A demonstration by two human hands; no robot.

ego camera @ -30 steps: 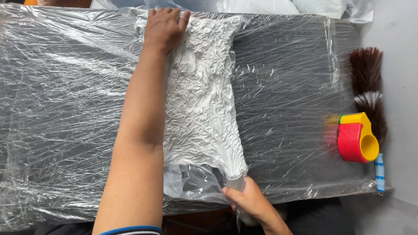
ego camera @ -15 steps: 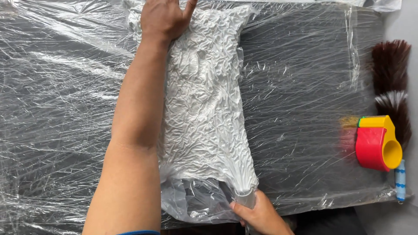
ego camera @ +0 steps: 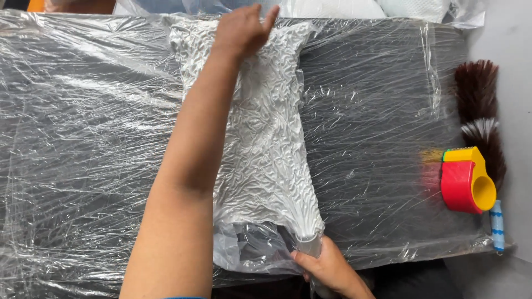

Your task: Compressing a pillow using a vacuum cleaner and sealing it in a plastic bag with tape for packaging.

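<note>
A white, tightly crinkled plastic bag (ego camera: 266,144) lies lengthwise on a dark table wrapped in clear film (ego camera: 377,111). My left hand (ego camera: 241,30) presses flat on the bag's far end, the arm stretched over its left side. My right hand (ego camera: 327,266) is closed around a grey tube at the bag's gathered near neck (ego camera: 307,239), by the table's front edge. Loose clear plastic (ego camera: 249,249) bunches left of that neck.
A red and yellow tape dispenser (ego camera: 465,180) sits at the table's right edge. Beside it lies a brown and white feather duster (ego camera: 482,111) with a blue and white handle (ego camera: 497,224). More clear plastic bundles (ego camera: 332,6) lie along the far edge.
The view has shifted, so everything sits a little further right and lower in frame. Both hands keep their places on the bag, and the bag looks as shrunken as before.
</note>
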